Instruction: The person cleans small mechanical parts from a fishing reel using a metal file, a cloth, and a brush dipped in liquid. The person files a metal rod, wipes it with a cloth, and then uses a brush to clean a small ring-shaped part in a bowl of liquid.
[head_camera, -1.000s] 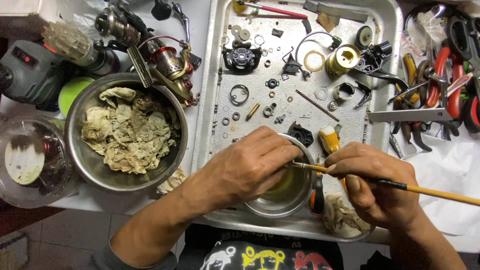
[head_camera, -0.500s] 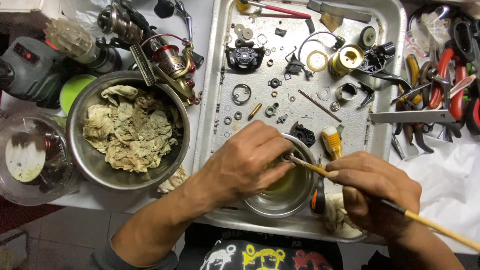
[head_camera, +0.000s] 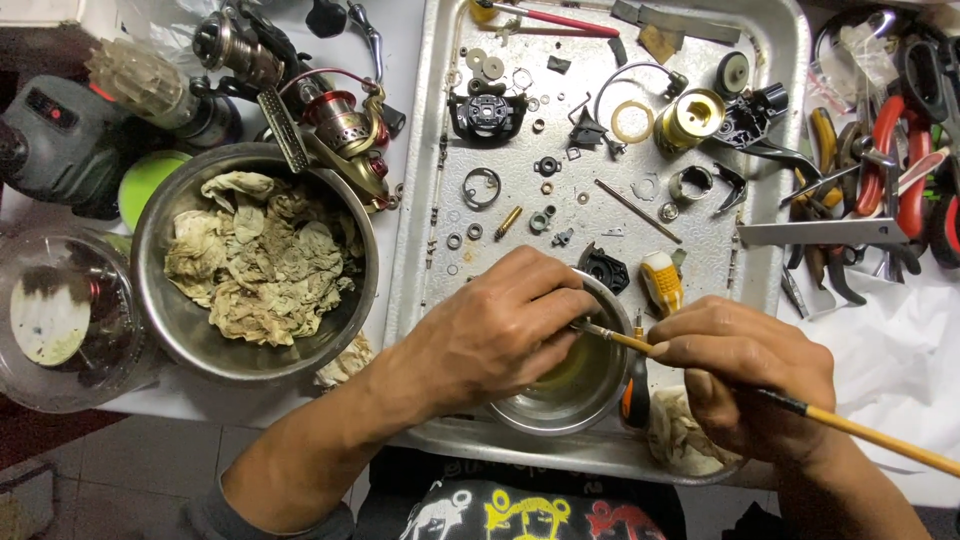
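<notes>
Step in hand, as judged: brush-cleaning a small part over the small round steel cup (head_camera: 570, 385), at the near edge of the long metal tray (head_camera: 430, 200). Left hand (head_camera: 500, 325) is closed on something hidden. Right hand (head_camera: 745, 375) pinches the thin wooden-handled brush (head_camera: 860, 428), bristles at the left fingertips. Next calls for short, steady strokes.

left hand (head_camera: 500, 325) curled, fingers bent inward; right hand (head_camera: 745, 375) pinching, fingers closed.
</notes>
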